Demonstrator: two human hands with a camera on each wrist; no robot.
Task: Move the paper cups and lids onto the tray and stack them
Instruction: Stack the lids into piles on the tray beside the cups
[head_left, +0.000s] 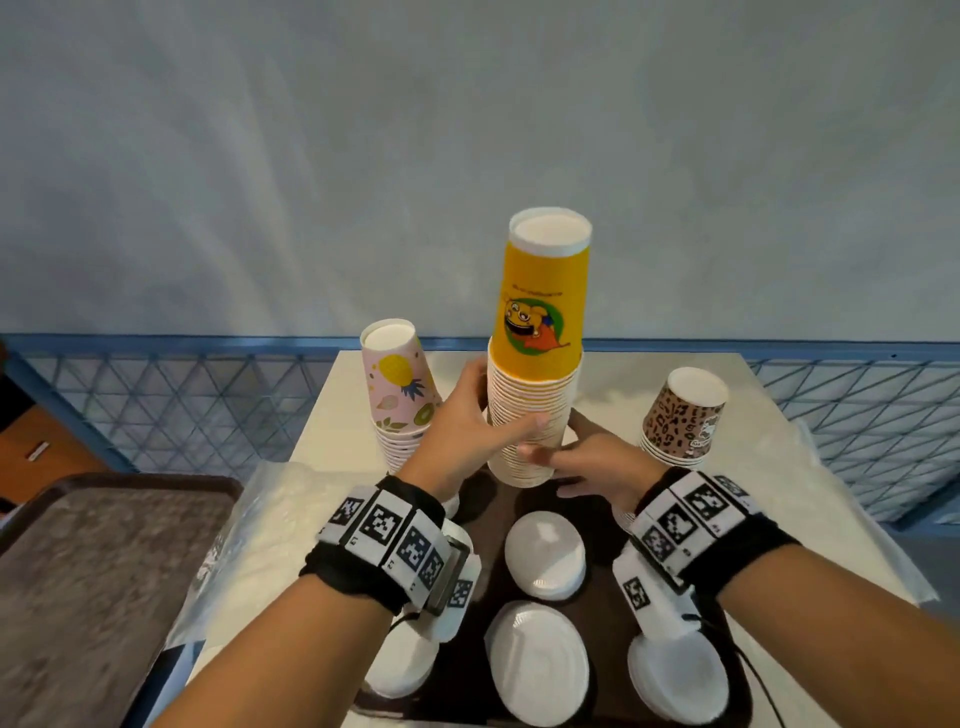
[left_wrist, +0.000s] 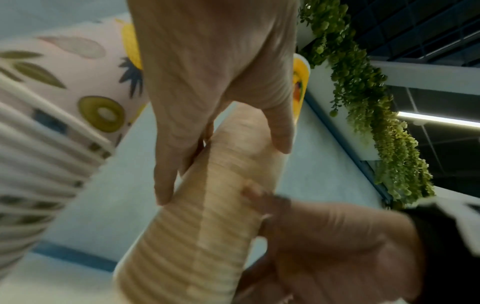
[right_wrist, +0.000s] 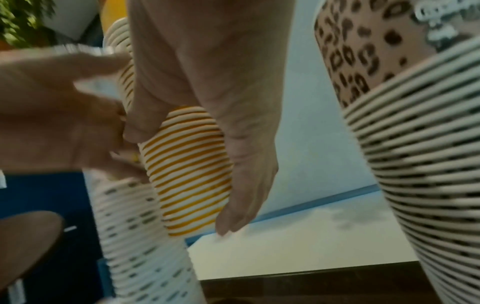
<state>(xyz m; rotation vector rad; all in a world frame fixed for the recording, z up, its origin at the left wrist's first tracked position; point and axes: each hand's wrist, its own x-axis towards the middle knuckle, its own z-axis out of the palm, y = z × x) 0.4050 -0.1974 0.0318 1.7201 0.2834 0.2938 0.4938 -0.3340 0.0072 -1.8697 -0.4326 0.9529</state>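
Observation:
A tall stack of upturned yellow cups (head_left: 535, 364) stands at the far end of the dark brown tray (head_left: 462, 675). My left hand (head_left: 485, 410) grips its lower part from the left, thumb across the front. From the right, my right hand (head_left: 566, 447) grips it too. In the left wrist view my left hand (left_wrist: 223, 172) straddles the stack (left_wrist: 202, 236). The right wrist view has my right hand (right_wrist: 182, 181) curled round the ribbed rims (right_wrist: 187, 144). Several piles of white lids (head_left: 545, 553) lie on the tray. A pink fruit-print stack (head_left: 400, 395) and a leopard-print stack (head_left: 680, 415) stand either side.
The white table (head_left: 613, 395) ends just behind the cups, with a blue mesh fence (head_left: 182, 405) beyond it. A second brown tray (head_left: 104, 571) sits to the left. Crumpled clear plastic (head_left: 280, 519) lies between the two trays.

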